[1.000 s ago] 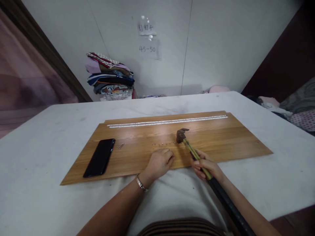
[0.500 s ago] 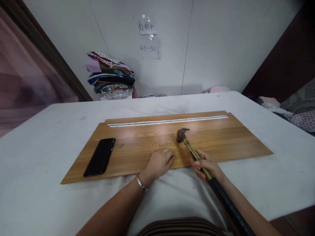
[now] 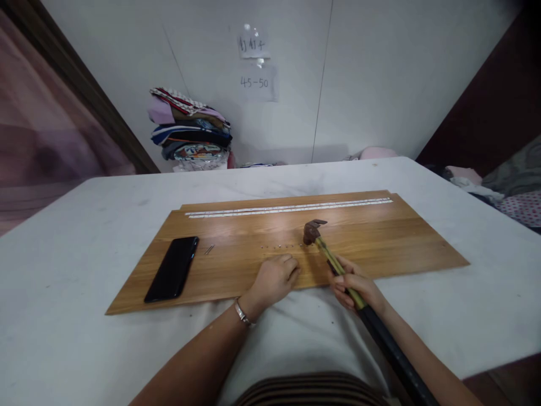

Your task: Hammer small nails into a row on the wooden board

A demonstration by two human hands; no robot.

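Observation:
My right hand (image 3: 355, 286) is wrapped round the yellow and black handle of a claw hammer (image 3: 333, 262). The hammer's rusty head hangs low over the wooden board (image 3: 406, 242), at the right end of a row of several small nails (image 3: 279, 246) standing in the wood. My left hand (image 3: 275, 277) rests on the board's near edge, just in front of that row. Its fingers are curled in, and their undersides and anything inside them are hidden. Two loose nails (image 3: 209, 249) lie on the board to the left.
A black phone (image 3: 172, 269) lies on the board's left part. Two white measuring strips (image 3: 291, 210) run along its far side. The board lies on a white-covered table (image 3: 67, 242). Folded clothes (image 3: 192, 127) are stacked beyond, by a wall with handwritten paper notes (image 3: 256, 82).

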